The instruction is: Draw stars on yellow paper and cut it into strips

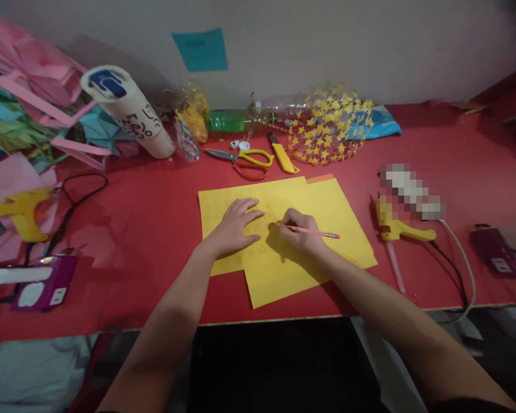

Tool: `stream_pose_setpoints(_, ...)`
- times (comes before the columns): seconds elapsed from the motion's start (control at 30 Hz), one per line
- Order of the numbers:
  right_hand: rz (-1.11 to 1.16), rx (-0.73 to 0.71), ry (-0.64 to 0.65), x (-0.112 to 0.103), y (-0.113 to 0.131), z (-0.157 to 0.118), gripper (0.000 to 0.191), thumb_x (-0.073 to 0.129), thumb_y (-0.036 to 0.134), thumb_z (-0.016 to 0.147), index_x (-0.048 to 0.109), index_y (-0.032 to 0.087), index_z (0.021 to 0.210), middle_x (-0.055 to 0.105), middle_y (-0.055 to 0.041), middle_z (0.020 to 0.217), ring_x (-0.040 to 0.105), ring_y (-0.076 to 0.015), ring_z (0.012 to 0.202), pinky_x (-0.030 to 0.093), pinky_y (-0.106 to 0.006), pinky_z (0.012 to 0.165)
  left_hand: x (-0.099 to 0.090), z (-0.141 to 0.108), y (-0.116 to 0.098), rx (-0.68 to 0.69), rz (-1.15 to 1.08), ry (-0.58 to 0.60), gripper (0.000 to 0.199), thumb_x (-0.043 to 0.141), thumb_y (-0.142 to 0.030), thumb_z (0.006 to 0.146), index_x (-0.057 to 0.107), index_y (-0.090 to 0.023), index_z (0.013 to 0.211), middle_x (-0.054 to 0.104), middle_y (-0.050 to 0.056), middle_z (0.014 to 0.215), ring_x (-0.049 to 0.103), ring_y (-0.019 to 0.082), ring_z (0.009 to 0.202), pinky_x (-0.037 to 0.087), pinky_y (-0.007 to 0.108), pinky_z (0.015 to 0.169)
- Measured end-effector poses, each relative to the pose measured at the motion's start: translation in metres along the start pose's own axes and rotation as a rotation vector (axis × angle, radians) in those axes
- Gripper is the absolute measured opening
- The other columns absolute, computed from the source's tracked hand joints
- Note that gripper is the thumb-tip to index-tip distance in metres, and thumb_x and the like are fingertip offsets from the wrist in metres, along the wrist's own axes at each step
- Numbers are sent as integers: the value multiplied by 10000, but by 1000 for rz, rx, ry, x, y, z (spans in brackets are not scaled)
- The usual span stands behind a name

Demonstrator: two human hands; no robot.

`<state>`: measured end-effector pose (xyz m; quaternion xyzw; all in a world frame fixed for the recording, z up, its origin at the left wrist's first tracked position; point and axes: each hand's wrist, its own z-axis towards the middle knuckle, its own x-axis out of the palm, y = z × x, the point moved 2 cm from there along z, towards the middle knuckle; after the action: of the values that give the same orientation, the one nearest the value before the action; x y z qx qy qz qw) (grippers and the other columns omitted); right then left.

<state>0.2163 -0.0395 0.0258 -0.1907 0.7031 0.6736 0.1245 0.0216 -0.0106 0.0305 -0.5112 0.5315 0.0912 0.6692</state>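
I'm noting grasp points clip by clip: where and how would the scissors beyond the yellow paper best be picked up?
Probably by the handle loops, coming down from the near side, over the yellow paper. The scissors lie with their loops toward the right and the metal blades pointing left, away from that grip; the yellow cutter sits close on the loops' right.

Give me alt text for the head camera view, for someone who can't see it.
A person's right hand holds a pink pen or pencil over overlapping yellow sheets on a red table, while the left hand rests open on them. Scissors and a yellow cutter lie beyond, with one yellow glue gun to the right and a second glue gun at left.
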Motion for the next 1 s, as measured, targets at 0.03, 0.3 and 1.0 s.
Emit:
stream_pose_setpoints(0.03, -3, -2, 8, 0, 0, 0, 141, 520, 295, 691, 428, 226, 609, 424, 42, 497, 350, -99, 476, 252, -248, 454, 0, 0, 0, 2, 4, 0, 465, 652, -349, 831, 566, -236, 1274, 364, 95, 1528, 238, 293, 1451, 187, 520, 1203)
stream_pose_setpoints(0.3, -28, -57, 76, 3, 0, -3, 143, 534, 303, 722, 462, 219, 632, 476, 32, 531, 386, -97, 491, 286, -235, 465, 1, 0, 1, -11, 1, 3, 474, 647, -347, 833, 562, -231, 1285, 355, 88, 1537, 222, 289, 1458, 182, 516, 1208)
stream_pose_setpoints(1.0, 34, -99, 155, 3, -1, 2, 170, 539, 339, 738, 457, 223, 645, 480, 35, 547, 398, -105, 507, 299, -247, 485, 1, 0, 0, -18, -6, 9, 473, 633, -344, 841, 564, -207, 1288, 345, 105, 1540, 208, 292, 1462, 160, 509, 1211)
